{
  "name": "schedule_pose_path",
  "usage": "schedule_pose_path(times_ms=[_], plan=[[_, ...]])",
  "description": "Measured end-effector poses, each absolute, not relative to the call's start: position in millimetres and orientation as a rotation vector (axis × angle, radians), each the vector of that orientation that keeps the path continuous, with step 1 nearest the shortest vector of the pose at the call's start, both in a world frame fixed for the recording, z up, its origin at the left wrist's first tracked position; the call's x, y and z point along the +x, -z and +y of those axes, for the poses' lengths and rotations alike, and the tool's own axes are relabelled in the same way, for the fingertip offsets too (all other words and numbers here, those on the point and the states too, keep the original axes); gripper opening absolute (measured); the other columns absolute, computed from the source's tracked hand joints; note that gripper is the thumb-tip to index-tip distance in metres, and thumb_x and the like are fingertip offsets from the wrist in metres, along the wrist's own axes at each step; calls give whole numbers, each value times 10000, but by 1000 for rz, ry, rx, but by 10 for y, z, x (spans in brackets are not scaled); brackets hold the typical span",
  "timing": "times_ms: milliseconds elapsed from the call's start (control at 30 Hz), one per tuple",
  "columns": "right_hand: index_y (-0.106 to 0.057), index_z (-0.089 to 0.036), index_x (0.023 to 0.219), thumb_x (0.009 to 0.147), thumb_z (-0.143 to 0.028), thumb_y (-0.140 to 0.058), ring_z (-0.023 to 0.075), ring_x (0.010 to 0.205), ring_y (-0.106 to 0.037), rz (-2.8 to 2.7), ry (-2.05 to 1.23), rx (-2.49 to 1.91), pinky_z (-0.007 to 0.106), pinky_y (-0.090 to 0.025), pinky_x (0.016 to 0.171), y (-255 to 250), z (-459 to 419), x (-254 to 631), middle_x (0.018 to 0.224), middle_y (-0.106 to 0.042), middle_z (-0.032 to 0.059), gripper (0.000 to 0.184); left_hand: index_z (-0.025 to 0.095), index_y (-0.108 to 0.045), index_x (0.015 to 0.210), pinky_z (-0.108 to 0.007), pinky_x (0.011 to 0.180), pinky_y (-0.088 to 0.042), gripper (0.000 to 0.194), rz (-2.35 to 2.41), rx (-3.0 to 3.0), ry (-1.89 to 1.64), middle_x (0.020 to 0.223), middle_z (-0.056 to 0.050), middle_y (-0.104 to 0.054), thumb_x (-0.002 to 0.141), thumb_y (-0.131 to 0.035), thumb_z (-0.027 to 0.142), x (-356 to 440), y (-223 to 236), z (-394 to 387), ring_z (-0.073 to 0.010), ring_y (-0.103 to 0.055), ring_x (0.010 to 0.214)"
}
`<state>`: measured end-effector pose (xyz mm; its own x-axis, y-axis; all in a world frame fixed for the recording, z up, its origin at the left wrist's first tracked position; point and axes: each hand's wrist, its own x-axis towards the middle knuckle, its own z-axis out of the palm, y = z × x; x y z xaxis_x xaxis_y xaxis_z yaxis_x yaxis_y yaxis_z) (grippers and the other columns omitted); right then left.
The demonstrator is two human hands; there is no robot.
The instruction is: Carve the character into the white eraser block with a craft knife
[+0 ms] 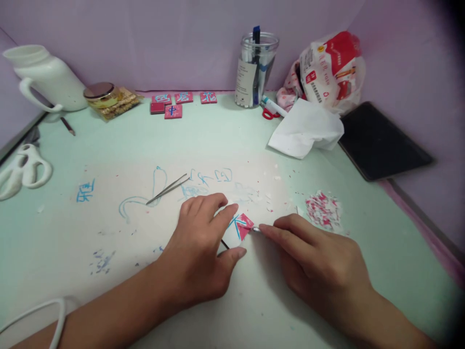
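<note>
A small red-and-white carving block (245,225) with blue lines drawn on it lies at the middle of the table. My left hand (199,247) closes round its left side, fingers above and thumb below, partly covering it. A thin dark line shows between the thumb and the block. In my right hand (323,261) is a slim carving tool (256,229), pinched near its silver end, its tip touching the red face from the right. Most of its shaft is hidden by the hand. Tweezers (167,189) lie beyond my left hand.
Red-and-white shavings (324,210) are heaped at right, near a white paper (307,130) and a black tablet (385,140). Along the back stand red tiles (183,97), a pen jar (247,72) and a white pitcher (54,80). White scissors (25,172) lie at left; a white cable (61,315) crosses my left forearm.
</note>
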<state>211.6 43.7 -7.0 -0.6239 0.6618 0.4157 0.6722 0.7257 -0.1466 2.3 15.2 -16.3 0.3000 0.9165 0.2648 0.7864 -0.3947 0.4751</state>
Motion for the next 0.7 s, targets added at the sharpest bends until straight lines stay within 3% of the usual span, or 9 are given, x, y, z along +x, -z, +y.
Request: schedule_pose_path(times_ms=[367,700], plan=[[-696,-198,968,810,-79,-461,107,498,-587,-2513,87,-1064,260,-305,399,48,415,2083,772,-680,-10,307,97,-522,1187,-530,928,-367,449,1557,2322,-723,1181,-164,-484,774,-618,241,29,172,152,-306,-454,1068],[-701,-233,876,798,-122,-417,123,355,-477,-2633,59,-1230,307,-172,374,-96,432,2017,676,-612,-8,314,84,-523,1196,-529,919,-373,465,1549,2326,-765,1175,-167,-489,769,-628,234,32,186,150,-305,-460,1063]])
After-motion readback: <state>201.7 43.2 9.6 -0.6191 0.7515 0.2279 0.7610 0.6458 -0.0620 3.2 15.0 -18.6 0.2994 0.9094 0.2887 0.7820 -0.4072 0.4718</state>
